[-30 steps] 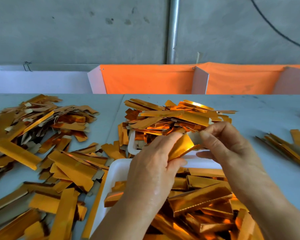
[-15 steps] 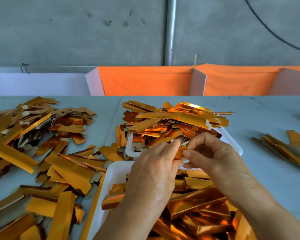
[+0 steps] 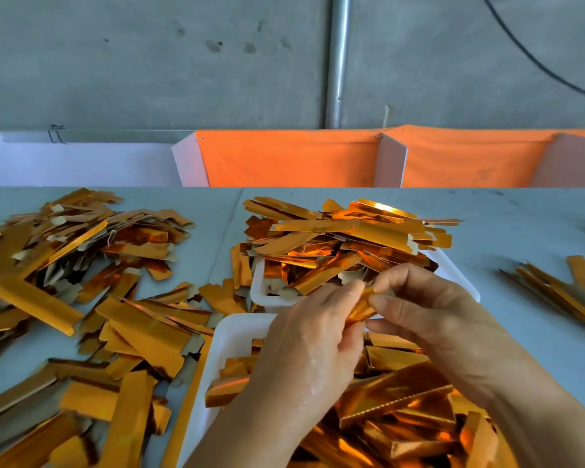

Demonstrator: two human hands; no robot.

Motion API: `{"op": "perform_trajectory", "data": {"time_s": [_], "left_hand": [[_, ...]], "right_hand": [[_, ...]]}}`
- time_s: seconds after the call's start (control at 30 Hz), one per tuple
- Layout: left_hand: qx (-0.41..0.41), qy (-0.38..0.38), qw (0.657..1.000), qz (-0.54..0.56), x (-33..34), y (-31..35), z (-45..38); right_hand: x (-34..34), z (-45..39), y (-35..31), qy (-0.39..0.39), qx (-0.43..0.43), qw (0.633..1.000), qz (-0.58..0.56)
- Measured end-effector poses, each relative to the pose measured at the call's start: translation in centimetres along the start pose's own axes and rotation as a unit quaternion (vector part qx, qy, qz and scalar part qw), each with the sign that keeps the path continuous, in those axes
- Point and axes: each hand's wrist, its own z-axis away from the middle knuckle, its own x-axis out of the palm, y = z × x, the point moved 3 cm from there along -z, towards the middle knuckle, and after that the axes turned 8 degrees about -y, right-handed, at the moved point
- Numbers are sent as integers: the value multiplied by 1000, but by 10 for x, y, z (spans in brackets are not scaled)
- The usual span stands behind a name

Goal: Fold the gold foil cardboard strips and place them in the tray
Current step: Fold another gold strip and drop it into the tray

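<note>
Pinching one gold strip (image 3: 361,307) between both hands above the near tray (image 3: 232,336).
Left hand (image 3: 313,352) and right hand (image 3: 419,310) each have fingertips closed tight on the strip, thumbs pressing its ends; folded strips (image 3: 395,396) fill the tray below, another heaped tray (image 3: 260,292) sits behind.

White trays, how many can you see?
2. The near tray lies under the hands, holding folded strips. The far tray sits just behind it, heaped with strips. More could be hidden under the piles.
</note>
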Motion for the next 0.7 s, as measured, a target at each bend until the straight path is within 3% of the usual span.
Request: {"op": "perform_trajectory", "data": {"time_s": [0.23, 0.5, 0.7], "left_hand": [[28, -26, 998, 41, -2, -2, 0], [26, -13, 1000, -11, 0, 2, -3], [-24, 21, 993, 117, -8, -3, -3]], "right_hand": [[-4, 3, -2, -16, 19, 1000, 7], [-4, 1, -1, 35, 2, 999, -2], [-8, 1, -2, 6, -10, 996, -84]]}}
